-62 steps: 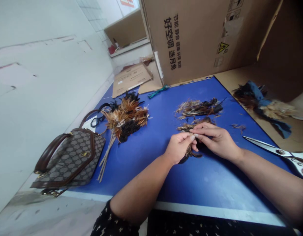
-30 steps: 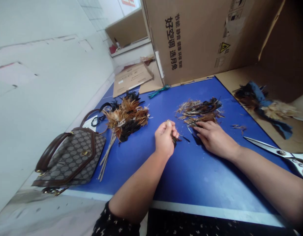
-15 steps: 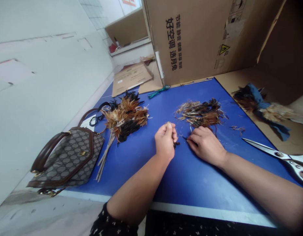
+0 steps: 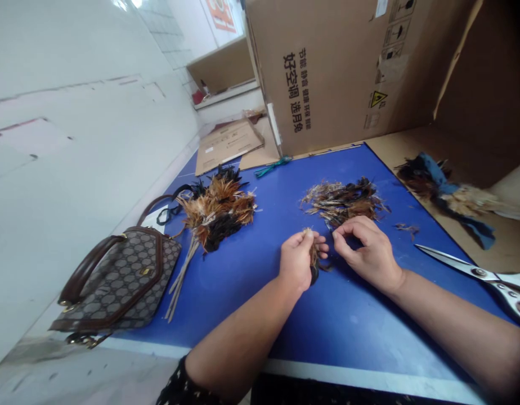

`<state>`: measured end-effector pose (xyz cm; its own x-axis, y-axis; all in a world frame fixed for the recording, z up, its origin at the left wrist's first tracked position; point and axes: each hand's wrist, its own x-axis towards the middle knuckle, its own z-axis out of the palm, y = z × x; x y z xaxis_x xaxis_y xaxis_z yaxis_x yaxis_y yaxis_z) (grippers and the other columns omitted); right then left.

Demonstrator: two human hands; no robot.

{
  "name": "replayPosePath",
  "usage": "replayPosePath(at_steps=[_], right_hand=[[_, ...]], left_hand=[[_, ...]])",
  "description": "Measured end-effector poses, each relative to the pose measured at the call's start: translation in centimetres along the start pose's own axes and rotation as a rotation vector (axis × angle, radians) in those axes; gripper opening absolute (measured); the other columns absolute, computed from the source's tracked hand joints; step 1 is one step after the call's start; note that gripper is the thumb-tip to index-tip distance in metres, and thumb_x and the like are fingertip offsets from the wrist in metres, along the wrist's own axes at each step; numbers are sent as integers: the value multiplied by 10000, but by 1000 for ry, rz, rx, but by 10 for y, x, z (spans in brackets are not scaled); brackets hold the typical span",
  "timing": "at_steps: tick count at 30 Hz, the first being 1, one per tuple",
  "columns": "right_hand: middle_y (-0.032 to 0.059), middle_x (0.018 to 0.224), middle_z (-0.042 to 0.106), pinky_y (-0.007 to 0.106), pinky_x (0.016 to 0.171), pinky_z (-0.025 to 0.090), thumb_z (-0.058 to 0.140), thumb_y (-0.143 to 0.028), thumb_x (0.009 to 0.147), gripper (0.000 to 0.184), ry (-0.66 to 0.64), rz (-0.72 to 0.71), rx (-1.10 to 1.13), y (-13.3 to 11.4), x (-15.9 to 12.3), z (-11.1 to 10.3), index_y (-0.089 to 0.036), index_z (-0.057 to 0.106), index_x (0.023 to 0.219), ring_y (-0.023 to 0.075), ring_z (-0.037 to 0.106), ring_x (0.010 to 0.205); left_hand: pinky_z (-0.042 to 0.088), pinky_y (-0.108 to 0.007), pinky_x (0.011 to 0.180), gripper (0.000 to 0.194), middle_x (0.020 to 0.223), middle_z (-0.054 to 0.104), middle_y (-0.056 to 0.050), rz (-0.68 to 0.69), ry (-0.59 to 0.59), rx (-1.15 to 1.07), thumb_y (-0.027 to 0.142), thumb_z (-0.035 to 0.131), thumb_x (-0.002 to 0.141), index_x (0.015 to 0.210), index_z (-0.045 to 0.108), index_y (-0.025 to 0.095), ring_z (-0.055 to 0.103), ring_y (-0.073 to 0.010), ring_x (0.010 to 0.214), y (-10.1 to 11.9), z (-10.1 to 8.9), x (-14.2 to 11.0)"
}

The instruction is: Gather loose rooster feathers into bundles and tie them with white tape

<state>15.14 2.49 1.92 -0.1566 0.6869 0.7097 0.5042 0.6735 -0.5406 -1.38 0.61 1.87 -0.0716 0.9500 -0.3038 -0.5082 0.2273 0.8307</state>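
Observation:
My left hand (image 4: pixel 299 262) is closed around a small bunch of brown and black feathers (image 4: pixel 314 260), quill ends up between thumb and fingers. My right hand (image 4: pixel 367 249) rests on the blue table top (image 4: pixel 336 315) just to the right, fingers curled and pinched near the bunch; what they hold is too small to name. A loose pile of feathers (image 4: pixel 342 201) lies just beyond both hands.
A heap of feather bundles on thin sticks (image 4: pixel 213 211) lies to the left, beside a patterned handbag (image 4: pixel 116 278). Scissors (image 4: pixel 475 273) lie at the right edge. A large cardboard box (image 4: pixel 340 67) stands behind, with more feathers and blue cloth (image 4: pixel 445 188) on cardboard.
My right hand drew back from the loose pile toward the left hand. The left hand shifted slightly toward me with its bunch. The camera tilted a little.

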Motion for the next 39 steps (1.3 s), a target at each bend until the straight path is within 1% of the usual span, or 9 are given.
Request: replayPosePath(at_steps=[3,7,12,16,21,26,29,32,39], right_hand=[[62,877,697,410,768,541,682,-199,961,67,-55,-41,47,-3,-1,-2,-240,667,911,223,643,823],[64,908,710,417,784,524,679,-206,974,40,-179,-102,60,-1,-3,-2,-242,674,959,227,638,841],[76,928,722,433,820,492,658,-215,988,35,-295,-175,-7,0,-3,-1,-224,674,959,238,639,872],[87,955,727,449,858,490,614,-215,1003,79,-384,-206,-16,-4,-1,-2,-222,690,983,245,649,911],[71,949,732,462,885,497,645,-221,973,84,-396,-215,59,-9,1,-6,-247,703,1028,246,655,916],[60,902,728,421,820,545,659,-282,985,45,-235,11,165,-5,0,-10,-254,692,974,228,675,839],[57,898,725,385,764,573,672,-365,992,159,-140,197,177,3,-1,-11,-244,694,1094,214,676,796],[66,971,754,391,807,597,678,-423,993,262,-174,262,199,9,-1,-10,-242,714,1179,222,708,849],[49,950,778,381,832,598,682,-442,995,211,-279,293,294,7,1,-10,-240,743,994,220,738,853]], left_hand=[[511,-282,631,448,736,696,-48,-96,-72,-63,453,929,724,846,664,113,645,-143,619,-6,2,-2],[496,-243,723,435,750,682,-25,-68,-78,-171,363,987,643,813,685,99,634,-105,681,-7,3,-2],[494,-254,764,409,804,702,-32,-64,-87,-180,368,971,669,853,714,110,651,-120,740,-6,3,-1],[479,-253,743,439,797,688,-24,-27,-102,-121,429,959,673,861,714,118,627,-121,739,-11,1,0],[425,-217,668,413,742,619,17,131,-84,135,495,870,787,790,666,136,524,-84,686,-17,-5,2],[336,-217,528,439,655,530,43,118,-101,227,561,804,843,852,640,153,437,-67,550,-11,-4,2],[330,-216,523,428,658,514,41,114,-119,238,551,784,862,882,648,146,441,-67,552,-8,-3,1],[330,-220,527,390,667,509,38,114,-147,288,524,745,899,898,654,145,438,-68,559,-9,-4,1],[356,-222,548,325,660,540,24,113,-212,401,454,676,960,844,623,155,453,-74,565,-8,-6,-3]])
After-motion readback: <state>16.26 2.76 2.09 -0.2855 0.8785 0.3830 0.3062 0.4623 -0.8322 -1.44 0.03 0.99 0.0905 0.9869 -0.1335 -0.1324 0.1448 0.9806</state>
